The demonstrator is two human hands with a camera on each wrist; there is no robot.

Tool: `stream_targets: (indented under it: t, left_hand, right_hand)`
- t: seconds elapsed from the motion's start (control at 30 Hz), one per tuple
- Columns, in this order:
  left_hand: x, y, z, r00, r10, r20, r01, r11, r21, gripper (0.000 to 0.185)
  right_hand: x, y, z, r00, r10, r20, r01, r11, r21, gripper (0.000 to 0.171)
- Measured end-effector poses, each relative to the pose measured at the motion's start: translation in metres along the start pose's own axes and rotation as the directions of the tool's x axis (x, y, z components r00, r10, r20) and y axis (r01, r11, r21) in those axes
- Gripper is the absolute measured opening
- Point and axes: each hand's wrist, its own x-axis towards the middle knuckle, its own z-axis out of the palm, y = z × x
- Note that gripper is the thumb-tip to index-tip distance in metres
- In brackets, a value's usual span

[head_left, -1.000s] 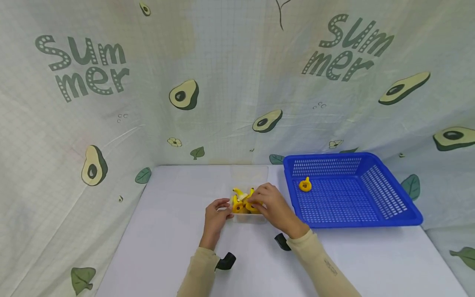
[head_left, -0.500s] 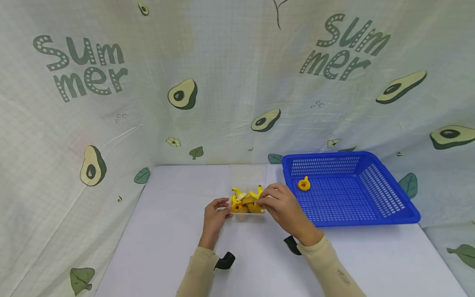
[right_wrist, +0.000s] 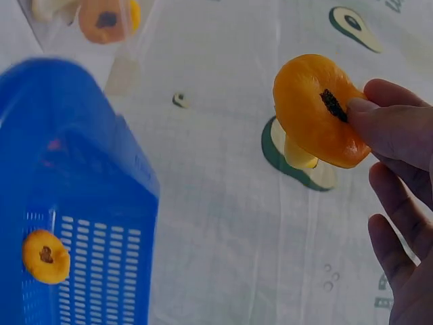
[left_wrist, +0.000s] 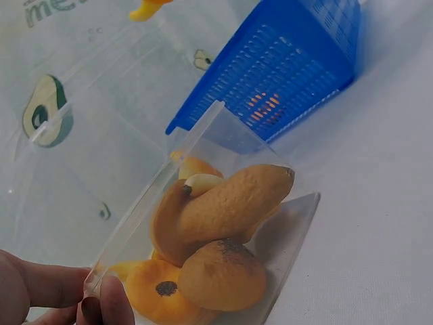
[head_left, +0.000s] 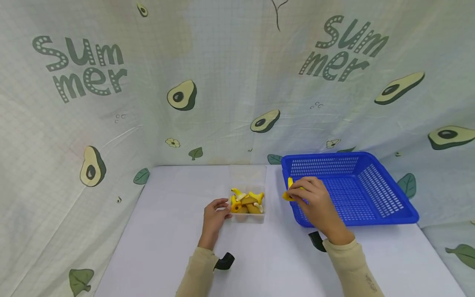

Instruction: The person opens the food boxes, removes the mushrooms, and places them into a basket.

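Head view: right hand (head_left: pixel 315 204) is over the near-left corner of the blue basket (head_left: pixel 386 194), forearm running back toward the desk (head_left: pixel 167 247) edge. A yellow toy mushroom (head_left: pixel 287 194) sticks out left of its fingertips, right at the basket's left rim; fingers are curled round it. Left hand (head_left: pixel 215 216) lies on the desk left of the basket, fingertips against the left wall of the clear plastic box (head_left: pixel 248 206). The box sits just left of the basket, apart from it, and holds a pile of yellow and tan toy mushrooms (head_left: pixel 246 200).

Left wrist view: thumb and a fingertip (left_wrist: pixel 101 308) pinch the box's near wall (left_wrist: pixel 155 203). Inside: tan mushroom pieces (left_wrist: pixel 223 237) stacked on an orange cap. Basket (left_wrist: pixel 291 74) behind the box; something orange shows through its mesh.

Right wrist view: fingers (right_wrist: pixel 399 132) grip the orange mushroom cap (right_wrist: pixel 314 112) by its edge, pale stem pointing away. Basket (right_wrist: pixel 74 203) at left, below the hand; one more orange mushroom (right_wrist: pixel 45 256) lies in it.
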Motion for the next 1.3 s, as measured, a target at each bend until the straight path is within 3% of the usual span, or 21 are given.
stream_targets:
  t: [0.3,0.53,1.03,1.3]
  left_hand:
    - [0.0,-0.002,0.0,1.0,0.007,0.003,-0.007,1.0,-0.002,0.031]
    - [0.0,-0.002,-0.001,1.0,0.007,0.005,-0.007,1.0,-0.007,0.031]
    - [0.0,-0.002,-0.001,1.0,0.011,0.016,-0.01,0.999,-0.034,0.032]
    - [0.0,-0.001,-0.001,1.0,0.007,0.014,-0.007,0.999,-0.033,0.031]
  right_hand:
    - [-0.013,0.023,-0.027,0.996,0.08,-0.026,-0.082,0.994,-0.069,0.037]
    - [-0.017,0.034,-0.042,0.996,0.09,-0.024,-0.092,0.986,-0.141,0.032]
    - [-0.017,0.059,-0.057,0.994,0.109,0.013,-0.105,0.976,-0.193,0.027]
    - [-0.012,0.063,-0.062,0.984,0.175,0.039,-0.164,0.967,-0.194,0.034]
